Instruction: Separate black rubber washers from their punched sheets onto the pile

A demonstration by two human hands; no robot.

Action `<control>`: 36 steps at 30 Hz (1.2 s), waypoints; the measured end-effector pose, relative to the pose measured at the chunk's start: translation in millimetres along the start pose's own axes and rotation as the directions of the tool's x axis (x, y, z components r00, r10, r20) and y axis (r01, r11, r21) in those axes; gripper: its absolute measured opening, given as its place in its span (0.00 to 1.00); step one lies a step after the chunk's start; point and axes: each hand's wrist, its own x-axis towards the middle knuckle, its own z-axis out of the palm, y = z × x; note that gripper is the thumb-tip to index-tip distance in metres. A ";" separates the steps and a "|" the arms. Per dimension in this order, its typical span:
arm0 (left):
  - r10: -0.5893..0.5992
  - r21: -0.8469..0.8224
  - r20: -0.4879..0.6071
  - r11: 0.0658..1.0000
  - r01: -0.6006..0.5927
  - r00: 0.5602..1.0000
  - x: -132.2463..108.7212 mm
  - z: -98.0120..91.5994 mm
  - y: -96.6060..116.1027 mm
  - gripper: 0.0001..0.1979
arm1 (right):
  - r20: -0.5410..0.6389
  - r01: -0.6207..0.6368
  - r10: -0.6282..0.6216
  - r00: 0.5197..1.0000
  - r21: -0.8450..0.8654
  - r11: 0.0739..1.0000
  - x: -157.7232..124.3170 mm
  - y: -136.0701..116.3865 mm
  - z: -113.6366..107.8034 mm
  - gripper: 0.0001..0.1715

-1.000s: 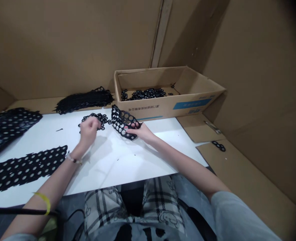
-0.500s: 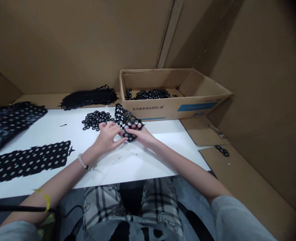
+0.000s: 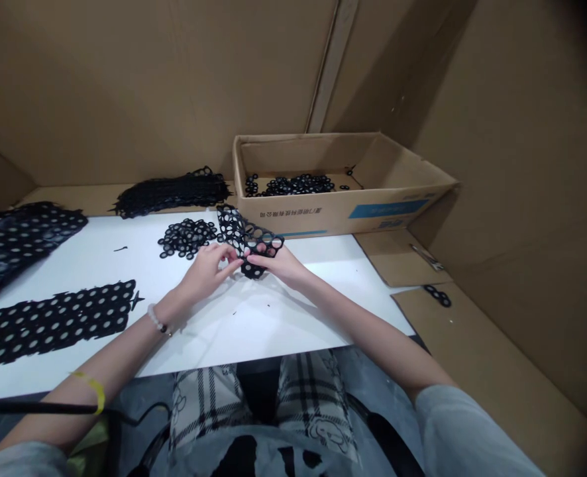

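A black perforated sheet [image 3: 265, 237] full of round holes is bent upright over the white tabletop [image 3: 293, 311]. My right hand [image 3: 287, 266] grips its right part, thumb in front and fingers behind, partly seen through the holes. My left hand [image 3: 208, 270] has thumb and fingertips pinched at the sheet's lower left edge; any small piece between them is too small to make out. Just beyond my left hand lies a pile of loose black rings [image 3: 187, 238].
A cardboard box [image 3: 303, 212] holding more black rings [image 3: 301, 185] stands behind. At left lie a flat ring sheet [image 3: 59, 322], a larger sheet stack [image 3: 25, 242] and a dark bundle [image 3: 171, 192]. Joined rings [image 3: 437, 296] and tweezers-like metal [image 3: 426, 257] rest on cardboard at right.
My left hand has shifted slightly left and its thumb has drawn closer to the fingers. The sheet's left flap leans further left. The whole view has moved a little.
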 end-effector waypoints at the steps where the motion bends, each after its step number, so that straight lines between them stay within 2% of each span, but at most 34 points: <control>1: 0.000 0.014 0.038 1.000 -0.001 0.999 0.2 0.0 0.3 0.13 | -0.002 0.014 -0.014 1.000 -0.011 1.000 0.1 0.3 0.1 0.20; 3: 0.017 -0.007 0.074 1.000 -0.017 0.997 0.9 -0.3 -0.1 0.17 | -0.012 0.023 -0.023 1.000 -0.024 0.999 0.0 0.8 1.5 0.21; 4: 0.020 -0.040 0.055 0.999 -0.018 0.998 1.3 -1.0 -1.1 0.17 | -0.031 0.014 -0.015 0.999 -0.024 1.000 -0.1 1.2 2.5 0.22; 8: -0.079 -0.179 -0.139 0.982 0.053 0.987 4.7 -8.1 -12.2 0.16 | -0.147 -0.014 0.017 0.989 0.021 1.000 1.0 3.5 5.8 0.23; 10: -0.118 -0.222 -0.185 0.972 0.076 0.976 6.9 -12.2 -20.3 0.15 | -0.179 -0.006 0.013 0.984 0.042 0.999 1.8 4.3 6.7 0.24; 16: -0.155 -0.385 -0.121 0.918 0.097 0.981 14.8 -9.8 -38.9 0.15 | -0.180 -0.057 0.068 0.981 0.066 0.996 1.1 5.6 9.3 0.24; 17: -0.172 -0.428 -0.137 0.898 0.099 0.975 16.2 -9.5 -41.1 0.16 | -0.185 -0.056 0.067 0.980 0.063 0.996 1.2 5.6 8.9 0.24; 19: -0.225 -0.494 -0.246 0.866 0.077 0.943 18.6 -12.6 -46.0 0.17 | -0.215 -0.044 0.060 0.975 0.076 0.996 2.3 4.7 6.0 0.23; 21: -0.274 -0.522 -0.389 0.852 0.035 0.879 19.6 -21.3 -51.5 0.16 | -0.251 -0.034 0.065 0.966 0.126 0.991 4.2 2.4 1.0 0.22; 23: -0.283 -0.474 -0.481 0.880 0.026 0.830 18.5 -32.6 -57.6 0.14 | -0.271 -0.022 0.075 0.960 0.194 0.981 6.0 -1.1 -3.9 0.22; 25: -0.219 -0.237 -0.565 0.967 0.097 0.796 15.6 -41.3 -64.0 0.11 | -0.262 -0.016 0.083 0.962 0.249 0.968 6.7 -4.7 -6.5 0.20; 26: -0.166 -0.078 -0.577 0.986 0.149 0.799 13.7 -43.3 -67.3 0.11 | -0.251 -0.016 0.086 0.964 0.269 0.963 6.6 -6.2 -6.6 0.19; 28: -0.096 0.214 -0.523 0.947 0.239 0.847 9.9 -42.4 -73.3 0.11 | -0.219 -0.036 0.100 0.971 0.281 0.959 5.7 -8.0 -5.3 0.17; 30: -0.116 0.349 -0.435 0.892 0.286 0.893 7.2 -37.4 -76.6 0.11 | -0.196 -0.066 0.116 0.974 0.247 0.967 4.6 -8.6 -3.2 0.16; 33: -0.137 0.396 -0.391 0.868 0.301 0.910 7.0 -30.7 -71.8 0.10 | -0.153 -0.094 0.126 0.980 0.198 0.976 3.1 -9.1 -1.6 0.17; 36: -0.043 0.330 -0.330 0.931 0.158 0.943 8.9 -28.7 -54.4 0.09 | -0.052 -0.090 0.103 0.993 0.212 0.973 1.8 -10.1 -1.1 0.20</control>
